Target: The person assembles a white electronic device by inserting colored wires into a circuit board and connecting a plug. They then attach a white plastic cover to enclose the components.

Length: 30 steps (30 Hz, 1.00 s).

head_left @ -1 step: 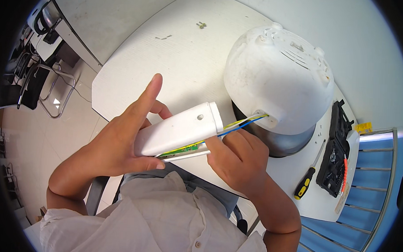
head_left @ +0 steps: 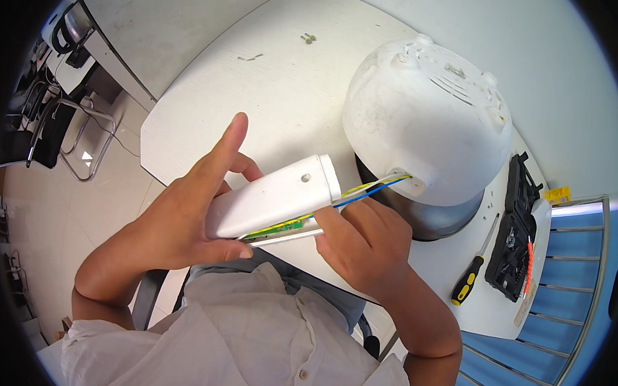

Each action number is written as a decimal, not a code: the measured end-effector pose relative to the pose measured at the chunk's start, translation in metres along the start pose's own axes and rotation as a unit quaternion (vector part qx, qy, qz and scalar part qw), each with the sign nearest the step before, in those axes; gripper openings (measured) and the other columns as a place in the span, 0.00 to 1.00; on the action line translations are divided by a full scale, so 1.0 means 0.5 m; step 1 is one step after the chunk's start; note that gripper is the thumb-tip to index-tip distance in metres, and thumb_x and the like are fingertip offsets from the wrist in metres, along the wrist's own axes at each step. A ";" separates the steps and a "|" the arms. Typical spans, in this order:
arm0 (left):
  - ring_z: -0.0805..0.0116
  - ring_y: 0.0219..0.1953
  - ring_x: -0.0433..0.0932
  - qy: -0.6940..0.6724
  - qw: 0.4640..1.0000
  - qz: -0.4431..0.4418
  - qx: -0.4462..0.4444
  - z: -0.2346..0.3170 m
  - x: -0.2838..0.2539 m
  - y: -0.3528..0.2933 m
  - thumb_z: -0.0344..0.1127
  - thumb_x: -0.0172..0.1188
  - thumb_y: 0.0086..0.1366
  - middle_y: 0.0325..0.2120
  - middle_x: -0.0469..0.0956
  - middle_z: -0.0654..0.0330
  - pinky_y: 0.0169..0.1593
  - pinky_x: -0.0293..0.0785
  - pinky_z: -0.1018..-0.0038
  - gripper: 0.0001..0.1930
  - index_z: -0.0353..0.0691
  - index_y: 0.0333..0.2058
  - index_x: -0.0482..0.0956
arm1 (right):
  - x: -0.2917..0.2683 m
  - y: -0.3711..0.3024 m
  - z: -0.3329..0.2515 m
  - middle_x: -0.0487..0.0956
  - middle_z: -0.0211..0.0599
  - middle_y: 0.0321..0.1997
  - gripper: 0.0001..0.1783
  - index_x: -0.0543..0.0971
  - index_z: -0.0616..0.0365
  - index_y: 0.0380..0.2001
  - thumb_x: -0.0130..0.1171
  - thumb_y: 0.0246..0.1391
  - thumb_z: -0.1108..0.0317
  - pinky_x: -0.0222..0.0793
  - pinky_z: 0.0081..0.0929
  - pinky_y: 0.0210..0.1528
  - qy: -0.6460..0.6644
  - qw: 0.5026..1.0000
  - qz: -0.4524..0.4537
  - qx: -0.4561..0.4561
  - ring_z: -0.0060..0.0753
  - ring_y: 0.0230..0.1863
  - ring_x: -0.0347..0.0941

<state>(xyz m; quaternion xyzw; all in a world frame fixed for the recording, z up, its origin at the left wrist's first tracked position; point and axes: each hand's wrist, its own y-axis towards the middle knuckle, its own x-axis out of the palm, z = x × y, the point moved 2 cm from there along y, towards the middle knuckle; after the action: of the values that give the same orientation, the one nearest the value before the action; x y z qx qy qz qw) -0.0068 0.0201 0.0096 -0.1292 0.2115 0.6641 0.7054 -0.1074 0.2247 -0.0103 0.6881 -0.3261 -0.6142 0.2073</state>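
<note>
My left hand point(head_left: 178, 222) grips a long white plastic housing point(head_left: 275, 198) from the left, its index finger stretched straight up. A green circuit board point(head_left: 280, 227) shows along the housing's open underside. My right hand point(head_left: 365, 246) holds the housing's lower right edge, fingers curled under it. Blue and yellow wires point(head_left: 374, 187) run from the housing's end into a slot in an upturned white appliance point(head_left: 427, 122), which stands on the white table point(head_left: 258, 103) with a metal rim at its base.
A screwdriver with a yellow and black handle point(head_left: 470, 280) lies right of my right hand, beside an open black tool case point(head_left: 515, 231). Small screws point(head_left: 307, 38) lie at the table's far side. A metal chair frame point(head_left: 86, 144) stands left; blue slats point(head_left: 564, 283) are right.
</note>
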 end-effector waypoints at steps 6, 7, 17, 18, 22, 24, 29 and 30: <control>0.65 0.33 0.78 0.038 0.999 0.011 0.031 -0.010 -0.001 0.005 0.37 0.74 0.40 0.45 0.66 0.49 0.38 0.74 0.73 0.66 0.46 0.65 0.26 | 0.006 -0.003 -0.007 0.59 0.26 0.16 0.21 0.73 0.61 0.44 0.56 0.41 0.74 0.48 0.21 0.15 -0.063 0.998 0.010 -0.003 0.21 0.15 0.56; 0.65 0.33 0.77 0.026 0.999 0.011 0.024 -0.006 -0.001 0.008 0.37 0.74 0.39 0.45 0.66 0.49 0.38 0.74 0.73 0.67 0.46 0.65 0.25 | 0.005 -0.003 -0.007 0.59 0.25 0.16 0.21 0.73 0.61 0.44 0.56 0.41 0.74 0.47 0.21 0.15 -0.065 0.998 0.010 -0.001 0.21 0.15 0.55; 0.60 0.45 0.70 -0.007 1.000 0.020 0.001 0.001 0.004 0.007 0.28 0.72 0.38 0.45 0.65 0.51 0.45 0.74 0.65 0.64 0.49 0.66 0.31 | 0.004 -0.010 -0.005 0.55 0.25 0.16 0.20 0.76 0.57 0.41 0.58 0.39 0.72 0.46 0.20 0.15 -0.092 0.996 0.020 -0.004 0.21 0.15 0.52; 0.60 0.45 0.69 -0.014 1.000 0.022 0.000 0.000 0.004 0.006 0.27 0.72 0.38 0.45 0.65 0.51 0.45 0.74 0.65 0.64 0.49 0.66 0.31 | 0.003 -0.008 -0.006 0.54 0.25 0.16 0.20 0.76 0.56 0.41 0.58 0.39 0.72 0.46 0.20 0.15 -0.095 0.995 0.009 0.002 0.21 0.15 0.52; 0.60 0.45 0.69 -0.034 0.999 0.023 -0.008 -0.001 0.004 0.006 0.25 0.72 0.37 0.46 0.64 0.52 0.45 0.74 0.65 0.64 0.50 0.66 0.32 | 0.001 -0.005 -0.007 0.54 0.26 0.17 0.21 0.77 0.55 0.43 0.58 0.40 0.71 0.46 0.20 0.15 -0.102 0.995 -0.010 0.010 0.21 0.15 0.52; 0.60 0.45 0.68 -0.022 1.000 0.022 0.001 -0.001 0.005 0.007 0.24 0.72 0.36 0.46 0.64 0.52 0.45 0.74 0.65 0.64 0.50 0.66 0.32 | 0.002 -0.006 -0.006 0.54 0.26 0.17 0.21 0.76 0.55 0.44 0.58 0.40 0.71 0.47 0.20 0.15 -0.102 0.995 -0.013 0.008 0.21 0.15 0.52; 0.60 0.46 0.68 0.025 0.999 0.021 0.029 -0.003 0.008 0.008 0.24 0.72 0.36 0.46 0.64 0.52 0.45 0.74 0.65 0.65 0.50 0.66 0.31 | 0.008 -0.013 -0.010 0.57 0.26 0.17 0.22 0.74 0.58 0.45 0.57 0.42 0.72 0.47 0.20 0.15 -0.091 0.996 -0.012 0.015 0.21 0.16 0.54; 0.60 0.46 0.68 0.024 0.999 0.021 0.029 -0.004 0.009 0.007 0.25 0.72 0.36 0.46 0.64 0.52 0.45 0.74 0.65 0.65 0.50 0.66 0.31 | 0.008 -0.013 -0.009 0.57 0.26 0.17 0.22 0.74 0.58 0.45 0.57 0.42 0.72 0.47 0.20 0.15 -0.093 0.996 -0.008 0.014 0.21 0.16 0.54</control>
<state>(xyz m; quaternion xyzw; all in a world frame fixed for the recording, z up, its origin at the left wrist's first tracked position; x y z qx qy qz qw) -0.0106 0.0234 0.0063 -0.1197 0.2506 0.6693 0.6892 -0.1014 0.2259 -0.0170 0.6334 -0.3467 -0.6726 0.1616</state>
